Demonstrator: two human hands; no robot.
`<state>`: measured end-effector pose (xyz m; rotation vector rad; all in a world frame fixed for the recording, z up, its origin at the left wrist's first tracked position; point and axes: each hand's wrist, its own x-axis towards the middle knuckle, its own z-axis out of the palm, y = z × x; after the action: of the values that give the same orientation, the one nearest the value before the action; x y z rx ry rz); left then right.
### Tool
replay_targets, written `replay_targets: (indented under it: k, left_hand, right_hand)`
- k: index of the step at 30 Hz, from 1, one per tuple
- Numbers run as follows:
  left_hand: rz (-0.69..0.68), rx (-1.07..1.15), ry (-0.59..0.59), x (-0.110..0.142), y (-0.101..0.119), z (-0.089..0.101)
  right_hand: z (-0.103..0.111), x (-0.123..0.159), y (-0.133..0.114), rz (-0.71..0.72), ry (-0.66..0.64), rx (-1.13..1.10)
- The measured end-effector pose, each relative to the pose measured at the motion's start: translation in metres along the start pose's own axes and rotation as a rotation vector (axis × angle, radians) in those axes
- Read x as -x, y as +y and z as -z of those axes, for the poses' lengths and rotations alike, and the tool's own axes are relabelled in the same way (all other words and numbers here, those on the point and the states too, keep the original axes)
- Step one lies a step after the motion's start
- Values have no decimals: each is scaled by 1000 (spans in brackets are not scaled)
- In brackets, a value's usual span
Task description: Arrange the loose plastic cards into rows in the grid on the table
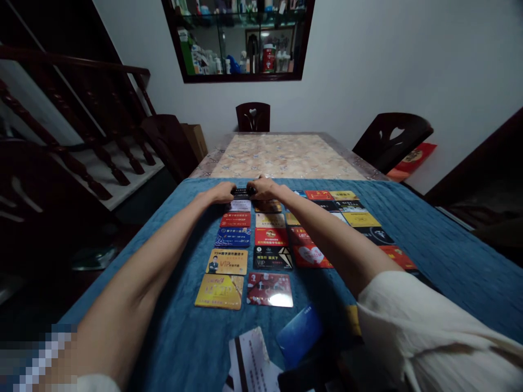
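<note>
A black card (242, 193) lies at the far end of the leftmost column of plastic cards. Its left edge is pinched by my left hand (221, 193), fingers curled in. My right hand (265, 188) is closed at its right edge, with its fingertips partly hidden. Just below sits a pale card (239, 206), then a red card (236, 219), a blue card (232, 237), a VIP card with a small figure (227, 262) and a yellow card (219, 292). Beside them runs a second column with a dark red card (270, 289) nearest me. My right forearm covers part of the columns further right.
Loose cards lie near me, among them a white card with a dark stripe (250, 359) and a shiny blue card (300, 333). A blue cloth (171, 332) covers this half of the table. Chairs (392, 139) stand around it, and a stair railing (73, 60) is at left.
</note>
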<state>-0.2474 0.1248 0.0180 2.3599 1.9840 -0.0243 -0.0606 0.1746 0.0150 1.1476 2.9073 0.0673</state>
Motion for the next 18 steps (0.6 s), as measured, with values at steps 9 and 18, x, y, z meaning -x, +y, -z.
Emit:
replay_targets:
  k: [9, 18]
  left_hand:
    - [32, 6, 133, 21, 9, -1]
    - [-1, 13, 270, 53, 43, 4]
  right_hand:
    - [18, 34, -1, -26, 84, 13]
    - [34, 86, -1, 1, 172, 34]
